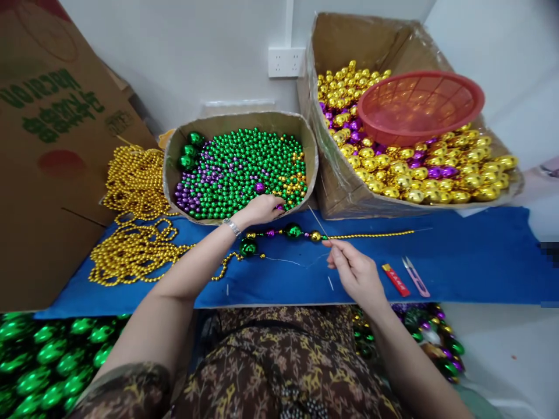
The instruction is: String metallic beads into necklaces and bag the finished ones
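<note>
My left hand (262,210) reaches over the front rim of the low bead box (240,118), its fingers closed at a purple bead (280,207). The underside of the fingers is partly hidden. Between the thumb and fingers of my right hand (353,269) is a long thin needle (317,220), slanting up to the left. In front of both hands lies a bead strand (293,231) with green, purple and gold beads of mixed sizes. It continues rightward as a row of small gold beads (371,235). A thin thread (283,260) runs loosely across the blue cloth (279,285).
Gold bead chains (135,256) are heaped at the left, beside a tall carton (48,174). A large box (340,186) of gold and purple beads stands back right, with a red basket (421,107) on top. Thread snips (416,277) and a red packet (395,280) lie right.
</note>
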The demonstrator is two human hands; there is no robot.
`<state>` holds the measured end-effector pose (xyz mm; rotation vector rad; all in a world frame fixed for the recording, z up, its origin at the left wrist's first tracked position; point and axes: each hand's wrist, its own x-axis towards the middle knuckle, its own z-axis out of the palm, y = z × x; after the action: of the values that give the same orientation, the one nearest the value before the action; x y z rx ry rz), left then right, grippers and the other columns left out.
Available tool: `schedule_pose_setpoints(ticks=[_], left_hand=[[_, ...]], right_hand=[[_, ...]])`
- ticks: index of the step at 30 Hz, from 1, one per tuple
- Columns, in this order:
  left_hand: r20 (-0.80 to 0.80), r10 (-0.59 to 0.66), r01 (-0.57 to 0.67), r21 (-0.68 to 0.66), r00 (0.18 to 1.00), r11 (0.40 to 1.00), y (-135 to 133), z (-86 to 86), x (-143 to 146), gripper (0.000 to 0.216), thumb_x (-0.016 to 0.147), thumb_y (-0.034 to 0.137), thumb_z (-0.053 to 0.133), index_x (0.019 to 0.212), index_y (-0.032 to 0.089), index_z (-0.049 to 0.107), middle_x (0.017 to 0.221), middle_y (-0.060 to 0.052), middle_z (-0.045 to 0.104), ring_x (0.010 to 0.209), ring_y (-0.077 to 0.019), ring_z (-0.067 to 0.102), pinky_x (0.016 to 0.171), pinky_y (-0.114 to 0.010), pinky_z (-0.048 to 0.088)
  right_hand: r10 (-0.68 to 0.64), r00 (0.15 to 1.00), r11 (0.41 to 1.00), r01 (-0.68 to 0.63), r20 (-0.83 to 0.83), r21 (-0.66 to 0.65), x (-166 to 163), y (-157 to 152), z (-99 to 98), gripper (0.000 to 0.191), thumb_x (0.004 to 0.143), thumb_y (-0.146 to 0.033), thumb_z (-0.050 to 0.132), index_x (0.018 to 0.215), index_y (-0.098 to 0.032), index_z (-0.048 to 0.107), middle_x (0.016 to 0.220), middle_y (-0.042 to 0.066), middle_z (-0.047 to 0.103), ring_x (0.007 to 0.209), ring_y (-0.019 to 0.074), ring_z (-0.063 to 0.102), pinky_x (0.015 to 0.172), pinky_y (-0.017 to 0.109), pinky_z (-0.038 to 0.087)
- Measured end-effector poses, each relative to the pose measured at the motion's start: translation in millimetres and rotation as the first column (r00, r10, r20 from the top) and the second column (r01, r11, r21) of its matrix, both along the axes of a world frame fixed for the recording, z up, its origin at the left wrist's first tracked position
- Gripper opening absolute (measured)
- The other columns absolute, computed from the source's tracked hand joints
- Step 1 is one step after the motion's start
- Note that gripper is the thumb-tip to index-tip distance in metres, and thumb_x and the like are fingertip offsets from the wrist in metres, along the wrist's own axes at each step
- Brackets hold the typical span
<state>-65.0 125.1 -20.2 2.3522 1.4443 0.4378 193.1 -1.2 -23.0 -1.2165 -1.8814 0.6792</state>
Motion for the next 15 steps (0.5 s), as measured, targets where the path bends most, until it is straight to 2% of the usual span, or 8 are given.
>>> schedule_pose_setpoints(ticks=[2,4,6,8,9,11,13,15], left_hand=[[0.105,0.028,-0.024,-0.043,0.994,0.999,0.1,2.4,2.8,0.021,0.077,0.018,0.063,0.097,0.014,0.071,0.089,-0.01,0.069,0.085,-0.0244,0.063,0.082,-0.039,0.047],[0.346,0.107,-0.08,-0.093,0.932,0.992,-10.9,7.5,2.8,0.023,0.077,0.022,0.065,0.099,0.016,0.07,0.094,-0.009,0.068,0.087,-0.0223,0.062,0.082,-0.038,0.049],[0.646,0.228,-0.086,-0.244,0.728,0.966,-29.2,12.7,0.8,0.027,0.08,0.028,0.065,0.105,0.018,0.067,0.099,-0.008,0.067,0.085,-0.0191,0.062,0.078,-0.035,0.052],[0.825,0.363,0.026,-0.414,0.433,0.91,-49.7,15.2,-2.1,0.029,0.083,0.031,0.062,0.109,0.019,0.065,0.098,-0.008,0.066,0.082,-0.017,0.064,0.074,-0.032,0.054],[0.855,0.417,0.097,-0.464,0.307,0.88,-59.2,15.0,-3.4,0.029,0.083,0.031,0.062,0.11,0.018,0.065,0.096,-0.008,0.067,0.08,-0.0165,0.065,0.073,-0.031,0.055],[0.86,0.49,0.201,-0.51,0.144,0.836,-74.6,12.7,-5.7,0.029,0.084,0.03,0.062,0.109,0.016,0.066,0.093,-0.008,0.068,0.077,-0.0159,0.066,0.071,-0.029,0.055],[0.846,0.529,0.237,-0.528,0.065,0.816,-84.5,9.5,-6.8,0.031,0.083,0.029,0.062,0.11,0.014,0.066,0.096,-0.01,0.069,0.077,-0.016,0.067,0.07,-0.028,0.056],[0.834,0.551,0.234,-0.542,0.032,0.807,-89.8,7.2,-6.7,0.032,0.083,0.028,0.063,0.111,0.013,0.066,0.101,-0.012,0.069,0.077,-0.0162,0.068,0.07,-0.027,0.056]], right_hand=[[-0.008,0.999,1.0,0.008,0.032,0.01,1.3,-2.0,-2.3,0.026,0.098,-0.03,0.042,0.11,-0.02,0.063,0.08,0.002,0.07,0.062,0.011,0.066,0.062,0.022,0.055],[-0.014,0.998,0.999,0.012,0.057,0.032,3.0,-3.9,-6.1,0.026,0.098,-0.029,0.042,0.109,-0.02,0.063,0.085,0.003,0.072,0.063,0.0115,0.067,0.062,0.023,0.055],[-0.002,0.997,0.997,-0.005,0.083,0.079,3.1,-5.1,-11.2,0.025,0.098,-0.028,0.042,0.109,-0.02,0.063,0.092,0.005,0.073,0.068,0.0127,0.069,0.064,0.024,0.056],[0.023,0.992,0.988,-0.041,0.122,0.15,0.9,-5.7,-16.6,0.024,0.097,-0.026,0.043,0.109,-0.02,0.063,0.098,0.006,0.073,0.077,0.0147,0.07,0.071,0.026,0.057],[0.034,0.989,0.981,-0.06,0.145,0.184,-0.9,-5.9,-19.3,0.024,0.097,-0.025,0.044,0.109,-0.019,0.064,0.099,0.006,0.073,0.081,0.0157,0.07,0.074,0.027,0.057],[0.043,0.982,0.967,-0.087,0.186,0.239,-5.0,-6.2,-23.7,0.023,0.097,-0.023,0.045,0.109,-0.019,0.064,0.098,0.006,0.073,0.085,0.0169,0.07,0.077,0.028,0.056],[0.041,0.974,0.958,-0.101,0.223,0.269,-8.3,-6.7,-26.7,0.023,0.097,-0.022,0.045,0.109,-0.02,0.064,0.096,0.006,0.074,0.084,0.0169,0.07,0.076,0.029,0.056],[0.035,0.968,0.951,-0.108,0.249,0.288,-9.9,-7.2,-28.1,0.024,0.097,-0.022,0.044,0.11,-0.019,0.065,0.096,0.006,0.074,0.083,0.0169,0.07,0.075,0.029,0.056]])
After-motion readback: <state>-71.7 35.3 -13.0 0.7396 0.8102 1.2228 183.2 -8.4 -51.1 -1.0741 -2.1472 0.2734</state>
